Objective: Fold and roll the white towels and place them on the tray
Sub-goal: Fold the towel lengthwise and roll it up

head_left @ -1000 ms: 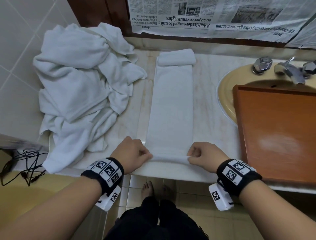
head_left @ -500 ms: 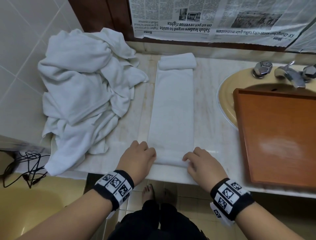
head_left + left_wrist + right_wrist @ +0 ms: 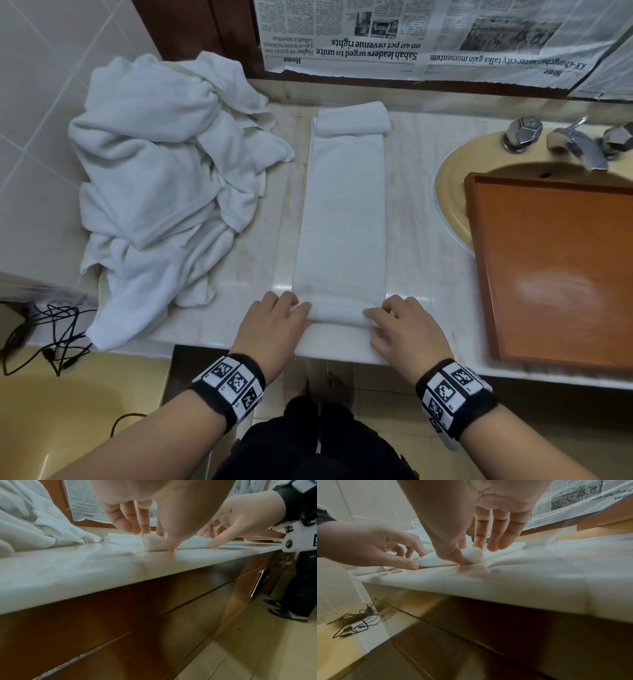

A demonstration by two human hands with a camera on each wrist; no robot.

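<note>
Rolling stage, early. Left hand and right hand each sit on one end of the long folded white towel strip, thumb behind and fingers on top, pinching the small starting roll at the strip's near end. From the left wrist view the left thumb presses the marble-look counter right behind the roll; fingers curl over its top. Same on the right wrist view: right thumb and forefinger nip the roll's end.

Ahead of the grip most of the strip lies flat and unrolled, running away from the hands; its far end shows a folded-over bit. Left of the grip sits a crumpled heap of white towels, not folded yet. Right of the grip, the orange-brown wooden tray rests over the yellow basin, nothing on it.

Judgement: first towel folded, roll only begun; rest of the rolling, the placing, and the whole heap are left.
</note>
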